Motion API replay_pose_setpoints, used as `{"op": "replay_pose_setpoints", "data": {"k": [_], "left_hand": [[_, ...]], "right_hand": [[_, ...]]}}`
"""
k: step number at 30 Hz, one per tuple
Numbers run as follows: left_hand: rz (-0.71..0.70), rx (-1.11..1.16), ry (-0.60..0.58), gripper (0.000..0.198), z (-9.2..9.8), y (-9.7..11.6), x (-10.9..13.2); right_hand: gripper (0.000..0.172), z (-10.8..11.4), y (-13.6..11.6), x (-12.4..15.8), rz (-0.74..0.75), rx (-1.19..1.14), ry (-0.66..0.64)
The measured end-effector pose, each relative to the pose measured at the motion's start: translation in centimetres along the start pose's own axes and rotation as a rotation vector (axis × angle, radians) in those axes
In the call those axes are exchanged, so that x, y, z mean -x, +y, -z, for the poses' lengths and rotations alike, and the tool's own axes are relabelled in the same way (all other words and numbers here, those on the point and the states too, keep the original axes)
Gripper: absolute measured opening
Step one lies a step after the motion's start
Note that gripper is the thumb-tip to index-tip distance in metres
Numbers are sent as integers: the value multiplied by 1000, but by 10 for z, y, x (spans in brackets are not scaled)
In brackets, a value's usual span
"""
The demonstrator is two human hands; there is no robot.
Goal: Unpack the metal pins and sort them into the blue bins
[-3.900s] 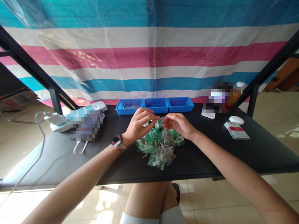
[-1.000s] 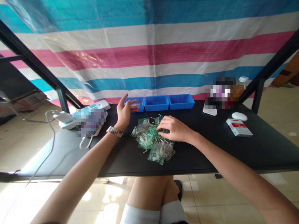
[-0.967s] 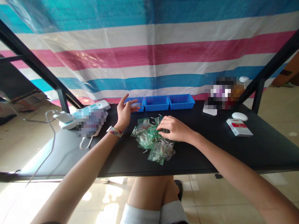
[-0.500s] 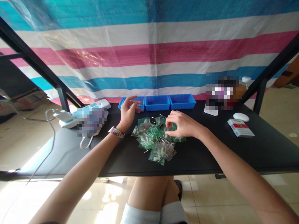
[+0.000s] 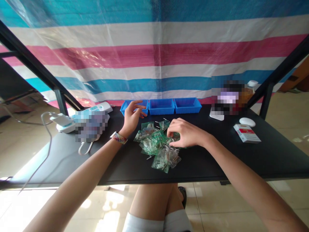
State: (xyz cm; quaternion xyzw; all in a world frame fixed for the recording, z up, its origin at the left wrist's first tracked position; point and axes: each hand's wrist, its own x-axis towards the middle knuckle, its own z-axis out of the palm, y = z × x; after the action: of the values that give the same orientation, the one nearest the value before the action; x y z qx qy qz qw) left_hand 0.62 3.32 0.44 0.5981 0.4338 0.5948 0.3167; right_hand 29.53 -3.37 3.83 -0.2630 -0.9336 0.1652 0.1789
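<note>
A heap of small green-tinted clear plastic bags (image 5: 154, 141) with little metal and pale rods inside lies at the middle of the black table. Over its right side hovers my right hand (image 5: 185, 132), palm down, fingers curved and a gap showing between thumb and fingertips. Nothing visible is held there. My left hand (image 5: 131, 119) is raised with fingers spread, in front of the left blue bin (image 5: 122, 105), and looks to hold nothing. A few loose metal pins (image 5: 150, 157) stick out around the heap.
The middle blue bin (image 5: 161, 107) and right blue bin (image 5: 187, 105) stand in the same row. A white power strip (image 5: 106, 106) with cables lies left. At right are a cigarette-like box (image 5: 247, 133), a white oval object (image 5: 247, 122) and a bottle (image 5: 251, 88).
My right hand has come slightly lower and nearer to me over the heap. My left hand stays about where it was. The view has shifted a little.
</note>
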Motion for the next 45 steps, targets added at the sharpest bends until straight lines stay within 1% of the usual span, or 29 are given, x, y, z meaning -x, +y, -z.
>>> {"op": "replay_pose_setpoints", "data": {"k": [5,7,10,12,14,17,18,19,21,23,24,26,28,29,31,36,42,45], "left_hand": [[-2,-4,14,33,0,-1,-1],[0,-1,13,33,-1,-1,-1],[-10,1,12,33,-2,-2,-1],[-16,-6,9,32,-2,-3,-1],[-25,-13,1,31,-3,-2,0],[-76,-42,-28,29,-6,2,5],[-117,-70,-45,30,-7,5,8],[-176,-111,-65,31,-9,8,11],[-349,-234,-116,36,-13,18,20],[-564,-365,-192,44,-16,28,29],[-658,-432,-252,48,-18,33,33],[-826,-536,-339,49,-21,42,39],[-923,-577,-405,43,-24,47,43],[-941,-571,-431,40,-25,48,44],[-917,-530,-467,31,-28,48,45],[-688,-382,-487,17,-31,42,45],[-519,-285,-516,16,-30,44,44],[-371,-220,-478,17,-31,47,44]], "right_hand": [[34,9,-4,1,-156,-82,-134],[33,9,-5,1,-173,-94,-142],[27,9,-4,0,-139,-130,-129],[20,10,-2,0,-107,-166,-101],[14,8,0,0,-89,-212,-39],[8,0,1,-5,-132,-386,136],[4,-3,2,-7,-171,-494,202],[5,-7,2,-10,-216,-618,264],[18,-15,4,-15,-305,-868,369],[31,-21,6,-18,-372,-1054,446],[36,-23,7,-19,-395,-1118,480],[43,-25,8,-20,-429,-1217,530],[46,-26,7,-20,-446,-1282,557],[46,-26,6,-20,-449,-1299,563],[43,-26,4,-20,-450,-1308,565],[31,-24,4,-20,-436,-1322,512],[25,-9,10,-14,-441,-1313,349],[23,-4,11,-13,-442,-1210,327]]}}
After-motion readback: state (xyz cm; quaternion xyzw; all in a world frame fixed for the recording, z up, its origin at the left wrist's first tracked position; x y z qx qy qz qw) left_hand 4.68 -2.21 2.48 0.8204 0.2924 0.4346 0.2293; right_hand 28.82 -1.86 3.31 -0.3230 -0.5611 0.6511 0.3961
